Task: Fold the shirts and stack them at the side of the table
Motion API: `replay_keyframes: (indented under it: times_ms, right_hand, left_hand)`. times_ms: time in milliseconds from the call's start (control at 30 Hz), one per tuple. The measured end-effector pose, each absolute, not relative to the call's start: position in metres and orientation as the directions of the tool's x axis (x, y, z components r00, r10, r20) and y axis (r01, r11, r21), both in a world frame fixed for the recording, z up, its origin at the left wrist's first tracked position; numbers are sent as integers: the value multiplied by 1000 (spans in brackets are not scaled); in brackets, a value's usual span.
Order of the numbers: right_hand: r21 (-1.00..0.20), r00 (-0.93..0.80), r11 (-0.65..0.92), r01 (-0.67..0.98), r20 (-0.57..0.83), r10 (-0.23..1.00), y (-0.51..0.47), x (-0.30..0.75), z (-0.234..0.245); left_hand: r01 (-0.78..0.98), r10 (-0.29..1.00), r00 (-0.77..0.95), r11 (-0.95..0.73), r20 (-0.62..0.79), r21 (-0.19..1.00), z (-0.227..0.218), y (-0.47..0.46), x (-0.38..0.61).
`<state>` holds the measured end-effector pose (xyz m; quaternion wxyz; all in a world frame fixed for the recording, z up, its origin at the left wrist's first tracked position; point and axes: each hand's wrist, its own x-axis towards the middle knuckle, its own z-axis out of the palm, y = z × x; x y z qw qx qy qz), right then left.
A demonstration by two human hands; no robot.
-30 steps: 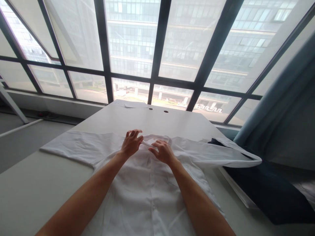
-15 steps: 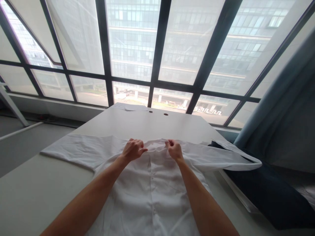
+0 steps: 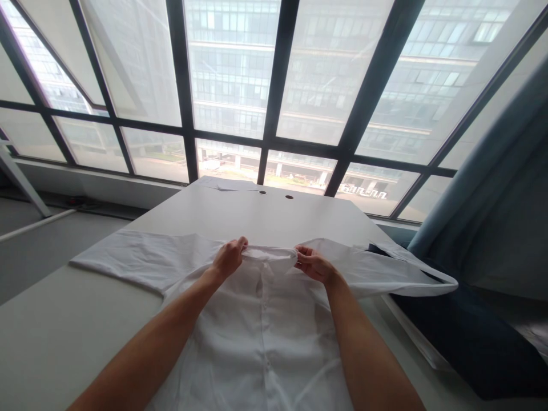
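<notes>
Pinched shut on the collar (image 3: 269,252) of a white shirt (image 3: 265,348), the left grip (image 3: 229,258) and the right grip (image 3: 314,265) are seen in the head view just below the middle of the frame. One is set at each end of the collar band, which is lifted a little and stretched between them. The shirt is laid front up on the pale surface (image 3: 274,220), with its button placket running down towards the lower edge of the frame between the two forearms. One sleeve (image 3: 128,260) is spread flat towards the left of the frame. The other sleeve (image 3: 402,274) is carried past the right edge of the surface and lies over a dark cloth (image 3: 471,342) at lower right. Two small round holes (image 3: 262,192) are seen in the far part of the surface, and a flat white piece (image 3: 222,184) lies at its far edge, below the large window (image 3: 231,85). A blue-grey curtain (image 3: 492,200) is hung at the right. As a judgement, an uneven pull on the collar could drag the thin fabric askew and set creases across the shoulders, since only the collar is held and the body lies loose. The overhanging sleeve could also be drawn off the edge by its own weight, and the shirt skewed with it.
</notes>
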<state>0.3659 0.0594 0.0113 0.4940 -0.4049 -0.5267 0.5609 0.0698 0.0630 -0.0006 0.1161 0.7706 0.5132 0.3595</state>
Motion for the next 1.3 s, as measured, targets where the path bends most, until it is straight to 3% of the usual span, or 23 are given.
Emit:
replay_keyframes:
  times_ms: [233,333,433,533,633,733,833,933,1000,1100,1200,1300]
  right_hand:
    - [-928,-358,-4,-372,139,923,58,357,17]
    - [-899,-413,-88,-430,109,904,62,352,15]
    - [-885,-431,-137,-445,78,899,65,348,14]
    - [-886,-393,-110,-450,86,916,67,345,11]
    - [-908,-285,-11,-418,119,951,72,342,6]
    - [-953,-112,154,-261,188,976,78,337,0]
    - [-932,5,343,115,345,938,81,328,2]
    - [-738,-4,411,536,484,875,77,320,14]
    - [-591,43,317,742,513,857,70,320,23]
    - [-408,23,165,898,417,909,53,328,28]
    - [-277,-181,233,932,202,963,33,340,16]
    - [-211,-255,265,941,75,964,17,348,-4]
  left_hand:
    - [662,892,100,-391,441,639,-4,68,68]
    - [737,806,138,-471,575,485,7,57,77]
    - [745,706,290,-590,646,311,18,37,100]
    - [728,753,417,-612,510,309,21,20,128]
    - [787,818,434,-548,378,282,21,13,143]
    - [814,816,437,-538,379,219,23,13,147]
    - [810,798,449,-553,401,194,28,12,148]
    - [793,778,428,-568,460,223,30,5,148]
    - [779,752,398,-579,526,238,28,-3,138]
    - [803,769,375,-548,517,233,18,-18,99]
    - [890,889,305,-394,342,230,4,-24,41]
    - [954,974,172,-201,145,220,-8,-20,-11]
